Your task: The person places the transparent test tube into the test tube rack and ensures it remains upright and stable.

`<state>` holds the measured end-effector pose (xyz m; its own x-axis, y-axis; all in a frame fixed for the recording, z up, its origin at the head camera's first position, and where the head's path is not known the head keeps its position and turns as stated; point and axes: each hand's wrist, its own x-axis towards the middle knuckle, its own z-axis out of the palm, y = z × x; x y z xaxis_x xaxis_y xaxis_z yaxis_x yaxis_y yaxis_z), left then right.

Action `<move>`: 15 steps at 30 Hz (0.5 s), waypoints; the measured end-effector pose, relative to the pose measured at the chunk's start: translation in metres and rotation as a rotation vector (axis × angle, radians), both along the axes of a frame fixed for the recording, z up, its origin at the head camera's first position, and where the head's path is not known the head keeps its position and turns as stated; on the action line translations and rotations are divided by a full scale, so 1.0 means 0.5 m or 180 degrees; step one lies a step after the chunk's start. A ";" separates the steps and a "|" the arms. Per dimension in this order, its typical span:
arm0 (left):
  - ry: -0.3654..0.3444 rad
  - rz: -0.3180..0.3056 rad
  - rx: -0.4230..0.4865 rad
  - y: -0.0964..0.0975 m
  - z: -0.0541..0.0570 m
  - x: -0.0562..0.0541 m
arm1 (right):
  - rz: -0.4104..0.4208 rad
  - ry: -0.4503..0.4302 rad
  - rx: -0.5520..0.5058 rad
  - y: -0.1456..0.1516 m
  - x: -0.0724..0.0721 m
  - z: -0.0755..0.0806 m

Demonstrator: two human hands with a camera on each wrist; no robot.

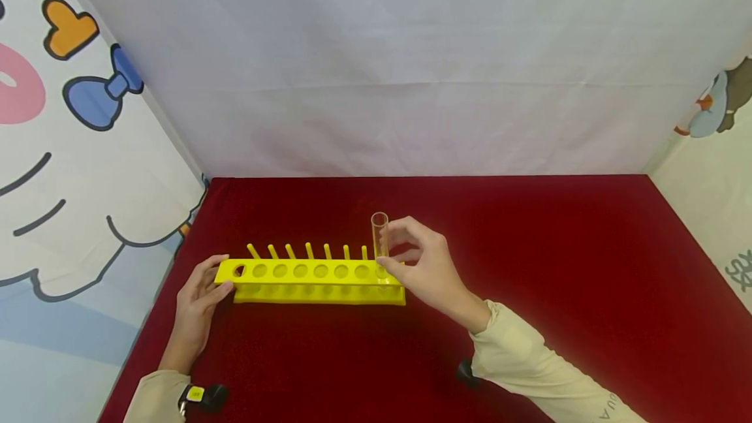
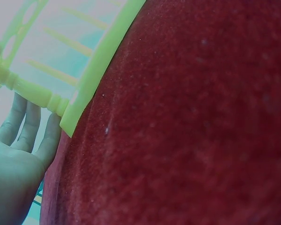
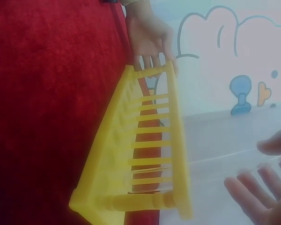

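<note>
A yellow test tube rack stands on the red cloth, a row of round holes along its top board. My left hand grips its left end, thumb in front and fingers behind; the left wrist view shows those fingers at the rack's end post. At the right end, a clear test tube stands upright in the last hole, its lower part visible between the boards in the right wrist view. My right hand holds the tube above the top board between thumb and fingers.
Yellow pegs rise in a row along the rack's back side. Red cloth covers the table. A pale curtain hangs behind it, and a cartoon-printed sheet stands along the left side.
</note>
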<state>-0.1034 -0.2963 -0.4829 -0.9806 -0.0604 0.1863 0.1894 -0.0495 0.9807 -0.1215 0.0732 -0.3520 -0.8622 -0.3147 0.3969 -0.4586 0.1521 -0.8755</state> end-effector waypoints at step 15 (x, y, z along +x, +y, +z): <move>-0.0005 0.0022 -0.0025 0.000 -0.001 -0.001 | -0.0010 -0.0093 0.0032 -0.002 0.000 -0.010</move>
<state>-0.1037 -0.2961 -0.4831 -0.9805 -0.0658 0.1853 0.1882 -0.0405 0.9813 -0.1212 0.0720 -0.3569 -0.8743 -0.3159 0.3685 -0.4324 0.1624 -0.8869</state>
